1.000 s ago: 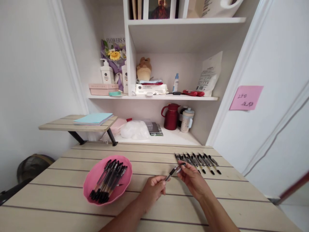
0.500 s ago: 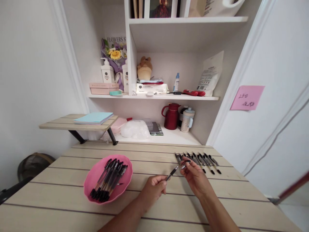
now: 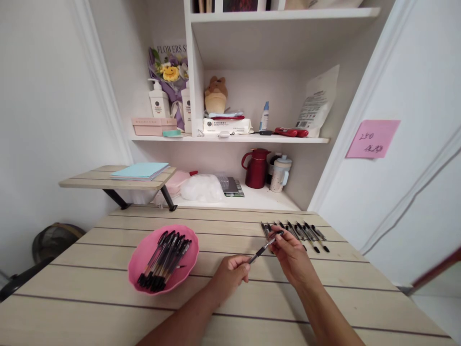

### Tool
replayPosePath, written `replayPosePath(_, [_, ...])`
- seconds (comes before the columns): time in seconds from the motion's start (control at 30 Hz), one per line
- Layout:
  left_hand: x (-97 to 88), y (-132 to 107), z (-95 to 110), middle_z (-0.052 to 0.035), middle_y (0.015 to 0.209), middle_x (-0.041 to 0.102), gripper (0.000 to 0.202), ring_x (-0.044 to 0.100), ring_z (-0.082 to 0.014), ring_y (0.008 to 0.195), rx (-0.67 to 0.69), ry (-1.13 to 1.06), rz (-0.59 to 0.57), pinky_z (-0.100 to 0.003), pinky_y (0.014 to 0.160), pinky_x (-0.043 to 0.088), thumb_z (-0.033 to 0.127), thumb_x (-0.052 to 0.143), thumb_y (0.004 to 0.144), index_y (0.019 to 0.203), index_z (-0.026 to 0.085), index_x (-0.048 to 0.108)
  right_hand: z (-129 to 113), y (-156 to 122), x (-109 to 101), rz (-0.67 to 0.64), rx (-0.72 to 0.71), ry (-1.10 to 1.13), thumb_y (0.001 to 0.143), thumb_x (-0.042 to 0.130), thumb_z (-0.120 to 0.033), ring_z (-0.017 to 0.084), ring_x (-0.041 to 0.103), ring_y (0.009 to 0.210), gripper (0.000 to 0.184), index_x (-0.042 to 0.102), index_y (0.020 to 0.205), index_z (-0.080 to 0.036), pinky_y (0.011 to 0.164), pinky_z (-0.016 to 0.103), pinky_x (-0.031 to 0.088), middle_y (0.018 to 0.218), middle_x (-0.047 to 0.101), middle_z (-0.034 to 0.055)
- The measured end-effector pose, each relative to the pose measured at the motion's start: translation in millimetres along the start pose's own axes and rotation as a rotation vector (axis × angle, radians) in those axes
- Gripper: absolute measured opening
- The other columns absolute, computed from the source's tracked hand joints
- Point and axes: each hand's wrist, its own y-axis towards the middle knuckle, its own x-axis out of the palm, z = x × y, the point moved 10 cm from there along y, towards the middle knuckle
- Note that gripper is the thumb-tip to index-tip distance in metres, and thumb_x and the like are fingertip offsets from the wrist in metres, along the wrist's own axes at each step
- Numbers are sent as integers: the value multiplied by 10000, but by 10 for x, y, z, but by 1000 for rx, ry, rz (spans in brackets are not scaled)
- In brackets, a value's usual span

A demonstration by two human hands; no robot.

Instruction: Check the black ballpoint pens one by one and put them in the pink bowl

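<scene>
My left hand (image 3: 231, 270) is closed around the barrel of a black pen (image 3: 260, 251), which points up and to the right. My right hand (image 3: 291, 255) pinches the pen's cap (image 3: 276, 234) just off its tip, above the wooden table (image 3: 108, 298). Behind my right hand lies a row of several capped black pens (image 3: 306, 233) on the table. To the left stands a pink bowl (image 3: 144, 251) with several more black pens (image 3: 166, 259) lying in it.
A small raised wooden shelf (image 3: 108, 182) with a light blue notebook (image 3: 139, 170) stands at the table's back left. Behind are white wall shelves with a red jug (image 3: 256, 168), a mug (image 3: 281, 173), bottles and a plastic bag (image 3: 201, 188). A pink note (image 3: 372, 138) sticks to the right wall.
My right hand has pulled the cap off the pen and drawn it a little up and right. The left hand keeps the pen barrel. The view has tipped slightly downward.
</scene>
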Motion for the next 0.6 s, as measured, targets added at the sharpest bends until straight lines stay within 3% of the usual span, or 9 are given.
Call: replayPosePath(0.6, [-17,7,-26,53,497,487,412,229,-21,364,28,-45,13,-190,407,139,356,539,726,1054,116,599,197,-121,266,-153,44,-301,637,696,-343,129,518,640,264,596,833,-197,620,277,416,834,653,49])
